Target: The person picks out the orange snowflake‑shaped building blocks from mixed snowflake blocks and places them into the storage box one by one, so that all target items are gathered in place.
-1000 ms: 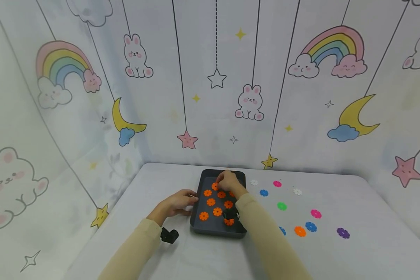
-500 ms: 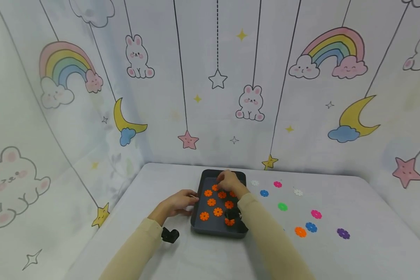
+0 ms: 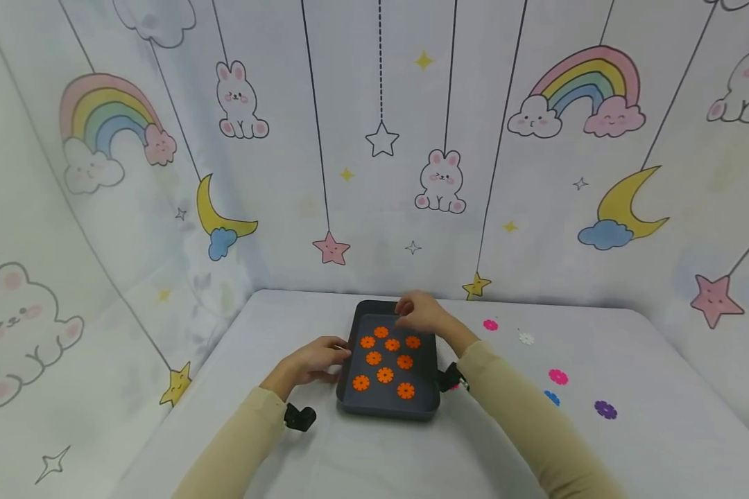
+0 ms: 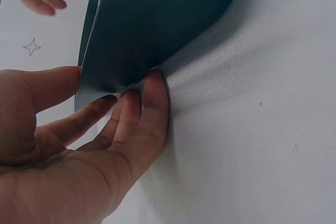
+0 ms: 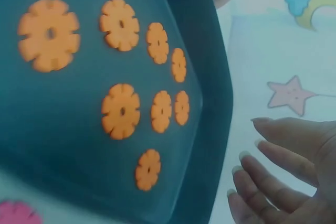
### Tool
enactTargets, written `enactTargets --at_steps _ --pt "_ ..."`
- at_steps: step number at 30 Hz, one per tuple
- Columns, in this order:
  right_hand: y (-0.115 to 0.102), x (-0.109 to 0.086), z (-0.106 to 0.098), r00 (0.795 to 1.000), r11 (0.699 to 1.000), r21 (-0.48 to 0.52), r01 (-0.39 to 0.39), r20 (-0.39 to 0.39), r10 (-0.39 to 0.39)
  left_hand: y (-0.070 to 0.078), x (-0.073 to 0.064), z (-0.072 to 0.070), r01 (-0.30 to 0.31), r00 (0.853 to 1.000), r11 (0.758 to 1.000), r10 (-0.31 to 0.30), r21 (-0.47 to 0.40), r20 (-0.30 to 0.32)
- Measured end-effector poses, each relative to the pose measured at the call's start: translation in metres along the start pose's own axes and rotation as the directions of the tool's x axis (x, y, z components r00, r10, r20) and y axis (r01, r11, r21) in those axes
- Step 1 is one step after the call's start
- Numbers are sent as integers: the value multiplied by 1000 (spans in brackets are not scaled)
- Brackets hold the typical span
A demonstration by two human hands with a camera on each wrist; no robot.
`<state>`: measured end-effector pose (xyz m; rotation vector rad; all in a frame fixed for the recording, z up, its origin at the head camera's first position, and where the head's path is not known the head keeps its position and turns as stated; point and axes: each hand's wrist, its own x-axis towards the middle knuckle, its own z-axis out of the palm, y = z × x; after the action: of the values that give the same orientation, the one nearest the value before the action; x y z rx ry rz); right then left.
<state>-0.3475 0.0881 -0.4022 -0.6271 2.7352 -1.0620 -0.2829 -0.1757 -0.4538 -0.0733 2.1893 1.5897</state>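
Observation:
A dark grey rectangular tray [image 3: 383, 407] lies on the white table. Several orange notched plastic discs [image 3: 385, 375] lie spread over its floor, apart from one another. At the tray's left side my left hand [image 3: 315, 359] holds the edge. In the left wrist view the thumb [image 4: 55, 85] meets the rim while the other fingers bend against the outer wall and underside. My right hand [image 3: 423, 315] hovers over the tray's far right corner. The right wrist view shows that hand [image 5: 283, 182] with loosely spread fingers, nothing between them, beyond the tray wall [image 5: 215, 93].
Loose discs lie on the table right of the tray: pink [image 3: 558, 376], another pink one [image 3: 490, 324], white [image 3: 526, 338], purple [image 3: 605, 409] and a partly covered blue one [image 3: 552, 397]. A printed cloth backdrop [image 3: 381, 208] stands behind the table.
My right hand has lifted off the orange disc near the tray's far end and moved up and right. Its sleeve now covers more table discs. The left hand stays at the tray's edge.

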Motion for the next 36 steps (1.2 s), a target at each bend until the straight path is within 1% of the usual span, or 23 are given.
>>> enactTargets --at_steps 4,12,14,18,21,26,31,36 --pt "9 -17 -10 999 999 -30 33 0 -33 1 0 0 3 1000 1000 -3 6 1" --pt "35 -64 -31 992 987 -98 129 18 -128 1 1 -2 5 1000 1000 -5 -1 14" --pt "43 -75 -37 990 984 -105 144 23 -142 0 2 -2 3 1000 1000 -3 -5 13" --pt "61 -95 -48 989 982 -117 146 25 -144 -1 2 -2 3 1000 1000 -3 -1 10" --pt "74 -109 -58 992 984 -126 125 24 -123 0 2 -1 2 1000 1000 -2 0 11" --pt "96 -134 -73 993 985 -134 111 52 -105 2 3 -2 -2 1000 1000 2 4 14" --pt "116 -160 -81 992 985 -136 104 91 -92 2 4 -3 -2 1000 1000 2 -4 11" --pt "132 -181 -83 990 992 -115 59 132 -44 0 3 -2 6 1000 1000 -6 -17 9"
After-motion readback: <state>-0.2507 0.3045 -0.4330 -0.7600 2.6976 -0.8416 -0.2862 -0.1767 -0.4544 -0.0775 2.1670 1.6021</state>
